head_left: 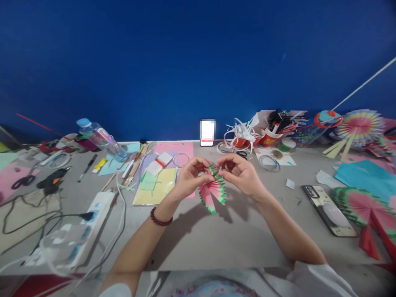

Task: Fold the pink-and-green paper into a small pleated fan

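A pleated paper fan [213, 190], pink with a green zigzag edge, hangs above the table between my hands. My left hand [195, 175] pinches its upper left part between thumb and fingers. At its upper right, my right hand [236, 171] has thumb and fingertips closed on the green folded edge. The fan is partly spread, its pleats pointing down and outward. My fingers hide some of its top. A dark beaded bracelet [161, 218] circles my left wrist.
A phone [207, 133] stands against the blue wall. Left are coloured paper sheets [154, 194], a plastic bottle [102, 138], a glue gun [52, 179] and a power strip [89, 231]. Right are cups of paper strips [243, 134], another phone [318, 202] and finished fans [365, 204].
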Available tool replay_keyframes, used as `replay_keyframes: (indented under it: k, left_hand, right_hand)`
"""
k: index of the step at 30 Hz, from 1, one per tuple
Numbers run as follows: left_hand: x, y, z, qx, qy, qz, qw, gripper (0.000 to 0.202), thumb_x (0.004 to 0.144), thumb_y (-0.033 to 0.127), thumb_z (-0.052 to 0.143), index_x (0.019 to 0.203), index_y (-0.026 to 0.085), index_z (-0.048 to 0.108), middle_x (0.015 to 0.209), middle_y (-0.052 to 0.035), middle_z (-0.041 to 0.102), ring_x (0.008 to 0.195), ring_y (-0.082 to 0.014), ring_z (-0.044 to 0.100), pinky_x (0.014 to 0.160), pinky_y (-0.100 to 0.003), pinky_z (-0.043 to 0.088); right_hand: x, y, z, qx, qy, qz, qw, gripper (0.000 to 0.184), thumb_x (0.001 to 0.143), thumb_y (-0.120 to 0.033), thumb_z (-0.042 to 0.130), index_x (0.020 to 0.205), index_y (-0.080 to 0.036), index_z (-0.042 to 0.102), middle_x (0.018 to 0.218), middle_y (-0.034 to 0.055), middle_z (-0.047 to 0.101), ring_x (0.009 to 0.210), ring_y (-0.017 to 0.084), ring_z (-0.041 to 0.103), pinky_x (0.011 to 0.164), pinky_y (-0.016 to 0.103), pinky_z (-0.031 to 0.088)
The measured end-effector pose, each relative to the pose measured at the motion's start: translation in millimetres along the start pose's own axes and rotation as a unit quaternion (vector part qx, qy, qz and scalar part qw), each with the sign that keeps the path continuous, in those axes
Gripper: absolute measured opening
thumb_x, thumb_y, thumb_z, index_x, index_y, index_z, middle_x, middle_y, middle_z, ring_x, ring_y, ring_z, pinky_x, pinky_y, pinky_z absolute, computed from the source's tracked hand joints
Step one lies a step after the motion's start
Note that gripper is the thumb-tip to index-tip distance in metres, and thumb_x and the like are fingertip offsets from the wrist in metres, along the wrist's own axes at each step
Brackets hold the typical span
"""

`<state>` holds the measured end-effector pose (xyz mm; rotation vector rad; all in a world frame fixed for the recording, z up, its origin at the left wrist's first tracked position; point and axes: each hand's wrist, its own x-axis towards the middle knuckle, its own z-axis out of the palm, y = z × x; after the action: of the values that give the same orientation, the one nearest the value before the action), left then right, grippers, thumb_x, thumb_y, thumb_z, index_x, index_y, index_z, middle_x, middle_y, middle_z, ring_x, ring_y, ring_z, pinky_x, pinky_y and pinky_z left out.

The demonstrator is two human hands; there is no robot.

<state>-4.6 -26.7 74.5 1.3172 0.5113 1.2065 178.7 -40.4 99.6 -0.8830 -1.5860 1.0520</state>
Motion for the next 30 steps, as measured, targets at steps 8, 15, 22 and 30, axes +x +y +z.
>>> replay_keyframes:
  k: [8,15,22,30]
  left_hand:
    - [-0.5,2.9,2.5,-0.002,0.014,-0.011,1.000,0.029,0.069,0.023,0.081,0.081,0.017,0.056,0.077,0.0016,0.058,0.067,-0.0078,0.057,0.063,-0.021,0.048]
    - [-0.5,1.8,4.5,0.013,0.018,-0.006,1.000,0.025,0.066,0.025,0.082,0.077,0.016,0.060,0.075,0.0005,0.059,0.067,-0.0087,0.058,0.063,-0.021,0.048]
    - [-0.5,3.6,1.4,0.063,0.041,-0.024,0.997,0.015,0.070,0.029,0.079,0.078,0.019,0.071,0.081,-0.0039,0.069,0.072,-0.0130,0.063,0.066,-0.026,0.051]
    - [-3.1,8.3,3.8,0.234,0.050,0.062,0.969,0.013,0.071,0.027,0.078,0.081,0.020,0.072,0.080,-0.0038,0.071,0.068,-0.0131,0.061,0.066,-0.027,0.052]
  right_hand:
    - [-2.3,-5.7,-0.7,-0.096,-0.029,-0.016,0.995,0.026,0.080,-0.018,0.060,0.104,-0.024,0.069,0.099,0.0050,0.066,0.074,0.013,0.057,0.060,0.026,0.045]
    - [-1.9,-4.0,0.7,-0.112,-0.031,-0.013,0.993,0.022,0.082,-0.019,0.057,0.098,-0.023,0.071,0.091,0.0051,0.068,0.073,0.014,0.059,0.061,0.027,0.046]
    - [-2.9,2.5,1.8,-0.091,0.009,-0.015,0.996,0.009,0.080,-0.025,0.062,0.084,-0.020,0.068,0.078,0.0028,0.065,0.064,0.012,0.053,0.057,0.025,0.042]
    - [-5.9,-2.7,4.9,-0.117,0.028,-0.038,0.992,0.004,0.080,-0.022,0.061,0.079,-0.020,0.065,0.076,0.0021,0.063,0.062,0.011,0.050,0.056,0.026,0.040]
